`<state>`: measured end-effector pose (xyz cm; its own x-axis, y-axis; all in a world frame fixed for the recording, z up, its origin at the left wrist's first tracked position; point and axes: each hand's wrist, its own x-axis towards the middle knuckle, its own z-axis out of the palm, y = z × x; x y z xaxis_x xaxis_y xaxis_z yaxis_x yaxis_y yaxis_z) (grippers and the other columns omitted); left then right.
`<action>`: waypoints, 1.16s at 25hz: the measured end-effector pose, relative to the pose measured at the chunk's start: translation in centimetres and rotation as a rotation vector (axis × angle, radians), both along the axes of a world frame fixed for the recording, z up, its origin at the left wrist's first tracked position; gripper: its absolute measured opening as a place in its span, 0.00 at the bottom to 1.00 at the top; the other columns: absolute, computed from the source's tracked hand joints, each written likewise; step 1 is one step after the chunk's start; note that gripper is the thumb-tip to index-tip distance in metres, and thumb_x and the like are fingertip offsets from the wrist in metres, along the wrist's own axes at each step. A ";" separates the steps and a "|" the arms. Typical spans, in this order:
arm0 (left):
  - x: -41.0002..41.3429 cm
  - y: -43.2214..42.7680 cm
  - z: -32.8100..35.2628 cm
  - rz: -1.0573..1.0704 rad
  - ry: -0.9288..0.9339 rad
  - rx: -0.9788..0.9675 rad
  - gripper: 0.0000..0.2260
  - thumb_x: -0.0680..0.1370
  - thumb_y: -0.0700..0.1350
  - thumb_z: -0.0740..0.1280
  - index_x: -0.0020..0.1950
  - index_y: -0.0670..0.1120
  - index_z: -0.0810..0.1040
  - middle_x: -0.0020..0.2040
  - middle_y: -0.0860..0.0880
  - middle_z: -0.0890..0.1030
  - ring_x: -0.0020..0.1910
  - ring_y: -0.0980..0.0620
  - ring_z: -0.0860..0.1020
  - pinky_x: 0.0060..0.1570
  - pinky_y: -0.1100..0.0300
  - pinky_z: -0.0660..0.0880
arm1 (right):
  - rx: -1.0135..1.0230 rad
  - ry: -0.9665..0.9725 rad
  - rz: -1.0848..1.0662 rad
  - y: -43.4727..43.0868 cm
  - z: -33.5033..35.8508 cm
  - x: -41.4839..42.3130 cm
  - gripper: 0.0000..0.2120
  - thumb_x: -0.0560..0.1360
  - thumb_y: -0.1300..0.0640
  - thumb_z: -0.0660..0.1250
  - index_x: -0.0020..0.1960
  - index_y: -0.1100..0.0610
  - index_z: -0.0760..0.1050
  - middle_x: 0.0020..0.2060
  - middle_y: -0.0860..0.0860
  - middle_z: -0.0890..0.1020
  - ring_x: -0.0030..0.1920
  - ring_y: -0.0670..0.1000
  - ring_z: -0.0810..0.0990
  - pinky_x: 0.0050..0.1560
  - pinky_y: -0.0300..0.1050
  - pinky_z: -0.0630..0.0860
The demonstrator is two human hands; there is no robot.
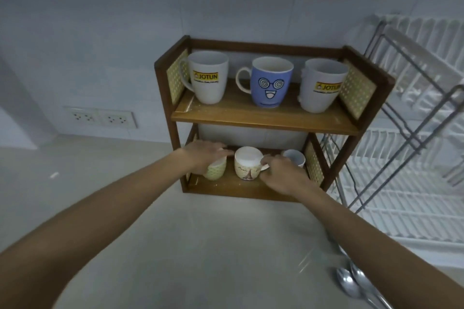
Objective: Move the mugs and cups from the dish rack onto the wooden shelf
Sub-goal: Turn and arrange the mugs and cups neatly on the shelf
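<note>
The wooden shelf (261,118) stands against the wall with two levels. Its top level holds a white Jotun mug (207,78), a blue face mug (272,81) and a second white Jotun mug (321,85). On the bottom level my left hand (204,155) lies over the top of a green patterned cup (216,170). My right hand (281,174) grips the handle of a cream Eiffel-tower cup (247,165) standing in the middle. A small white-blue cup (295,157) sits behind my right hand, partly hidden.
The white wire dish rack (406,158) with grey metal frame stands right of the shelf. Spoons (351,281) lie on the grey counter (200,233) near the lower right. Wall sockets (100,116) sit left of the shelf.
</note>
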<state>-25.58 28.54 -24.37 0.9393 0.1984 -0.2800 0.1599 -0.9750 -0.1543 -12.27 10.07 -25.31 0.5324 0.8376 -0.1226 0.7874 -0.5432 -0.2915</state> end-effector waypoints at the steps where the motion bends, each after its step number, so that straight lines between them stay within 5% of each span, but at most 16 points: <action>1: 0.5 0.9 -0.4 0.109 0.041 0.053 0.36 0.75 0.40 0.67 0.77 0.55 0.52 0.78 0.47 0.57 0.74 0.43 0.61 0.69 0.45 0.66 | -0.077 0.008 -0.018 1.3 -0.5 0.7 0.23 0.75 0.50 0.64 0.68 0.54 0.69 0.64 0.56 0.75 0.63 0.58 0.73 0.55 0.50 0.74; 6: 3.3 3.0 -2.9 0.235 0.146 0.235 0.29 0.80 0.51 0.57 0.78 0.54 0.47 0.80 0.47 0.49 0.77 0.42 0.49 0.74 0.42 0.45 | -0.232 -0.058 -0.052 7.5 -2.4 1.8 0.41 0.70 0.38 0.68 0.76 0.51 0.54 0.72 0.58 0.67 0.69 0.62 0.68 0.65 0.57 0.68; 9: 4.4 4.0 -3.4 0.252 0.169 0.091 0.29 0.79 0.52 0.59 0.77 0.52 0.52 0.78 0.44 0.56 0.76 0.41 0.54 0.73 0.45 0.53 | -0.330 -0.050 -0.044 9.9 -3.9 2.5 0.45 0.71 0.37 0.67 0.78 0.50 0.47 0.75 0.59 0.62 0.72 0.63 0.63 0.68 0.57 0.66; 13: 4.1 5.4 -4.3 0.190 0.140 0.119 0.40 0.66 0.54 0.75 0.73 0.56 0.59 0.72 0.45 0.66 0.71 0.40 0.64 0.67 0.45 0.65 | -0.347 0.006 0.028 10.9 -4.6 3.4 0.44 0.70 0.47 0.72 0.77 0.51 0.50 0.74 0.59 0.62 0.71 0.63 0.64 0.67 0.55 0.69; 16: 4.1 5.9 -5.1 0.245 0.085 0.051 0.41 0.65 0.61 0.73 0.73 0.56 0.58 0.73 0.46 0.65 0.72 0.40 0.63 0.67 0.45 0.64 | -0.345 0.039 0.176 10.8 -3.8 4.1 0.43 0.65 0.58 0.76 0.74 0.50 0.57 0.68 0.58 0.67 0.65 0.61 0.70 0.61 0.55 0.74; 21: 4.1 6.0 -5.6 0.286 0.041 0.014 0.42 0.66 0.66 0.70 0.75 0.58 0.56 0.76 0.46 0.61 0.75 0.41 0.58 0.70 0.45 0.59 | -0.375 -0.039 0.446 9.6 -3.8 5.1 0.34 0.67 0.72 0.68 0.67 0.48 0.63 0.65 0.54 0.69 0.61 0.59 0.72 0.58 0.58 0.75; 24: 3.9 6.3 -5.5 0.270 -0.012 -0.064 0.42 0.64 0.63 0.73 0.73 0.54 0.61 0.73 0.46 0.68 0.71 0.43 0.65 0.66 0.47 0.65 | -0.285 0.072 0.329 9.4 -3.3 5.8 0.29 0.69 0.59 0.71 0.66 0.50 0.65 0.65 0.53 0.69 0.62 0.57 0.71 0.58 0.56 0.75; 27: 4.5 5.9 -5.9 0.293 -0.051 -0.074 0.40 0.63 0.64 0.73 0.71 0.51 0.66 0.68 0.46 0.73 0.66 0.44 0.71 0.60 0.50 0.71 | -0.269 -0.099 0.070 9.9 -4.1 5.8 0.34 0.69 0.38 0.68 0.69 0.53 0.64 0.62 0.57 0.73 0.60 0.59 0.74 0.56 0.53 0.76; 29: 4.9 5.6 -6.1 0.300 -0.041 -0.025 0.39 0.64 0.64 0.73 0.69 0.49 0.67 0.67 0.46 0.74 0.65 0.44 0.72 0.59 0.51 0.71 | -0.323 -0.170 0.043 10.3 -4.6 5.6 0.35 0.68 0.33 0.66 0.66 0.54 0.68 0.59 0.56 0.78 0.55 0.58 0.78 0.51 0.50 0.77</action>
